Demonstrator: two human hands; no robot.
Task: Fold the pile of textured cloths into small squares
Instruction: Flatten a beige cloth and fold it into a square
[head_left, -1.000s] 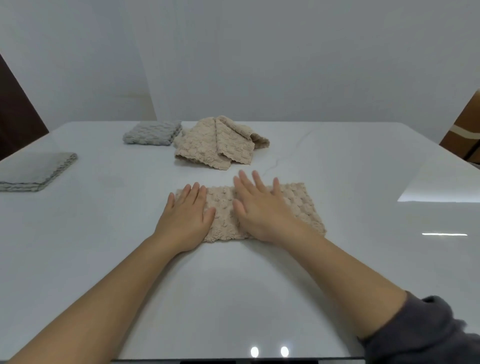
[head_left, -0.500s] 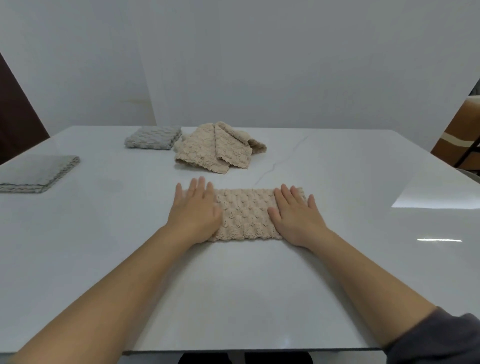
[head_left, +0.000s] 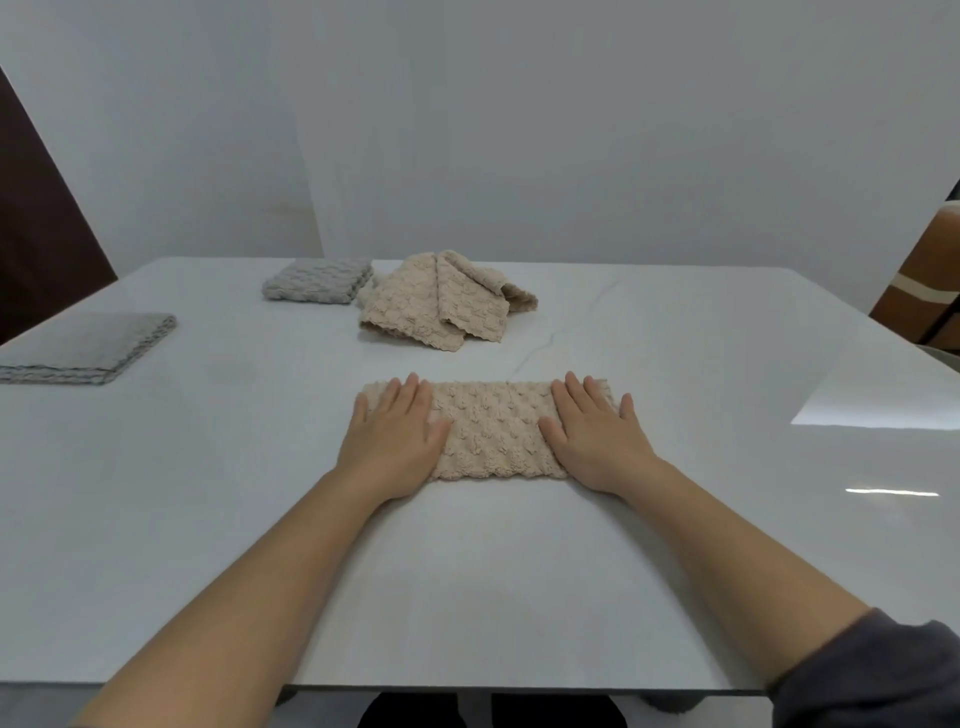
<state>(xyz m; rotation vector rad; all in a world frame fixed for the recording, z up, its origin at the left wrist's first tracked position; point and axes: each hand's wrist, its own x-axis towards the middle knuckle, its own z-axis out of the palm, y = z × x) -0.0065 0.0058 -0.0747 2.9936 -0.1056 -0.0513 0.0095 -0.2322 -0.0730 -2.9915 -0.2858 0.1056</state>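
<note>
Head view shows the left hand (head_left: 392, 439) and right hand (head_left: 597, 434) slid apart since a second ago to the ends of the folded beige cloth (head_left: 491, 431), flat with fingers straight, pressing it onto the desk (head_left: 467, 571).

On the bench (head_left: 675, 571), our left grip (head_left: 392, 441) and right grip (head_left: 597, 441) rest on the folded strip's (head_left: 491, 431) two ends. Behind it we find the cloth pile (head_left: 436, 306), a folded square (head_left: 317, 280) just left of that, and another folded cloth (head_left: 83, 348) far left.

beige strip cloth (head_left: 491, 428) – folded, flat, near | beige cloth pile (head_left: 447, 304) – rumpled, farther back
</note>
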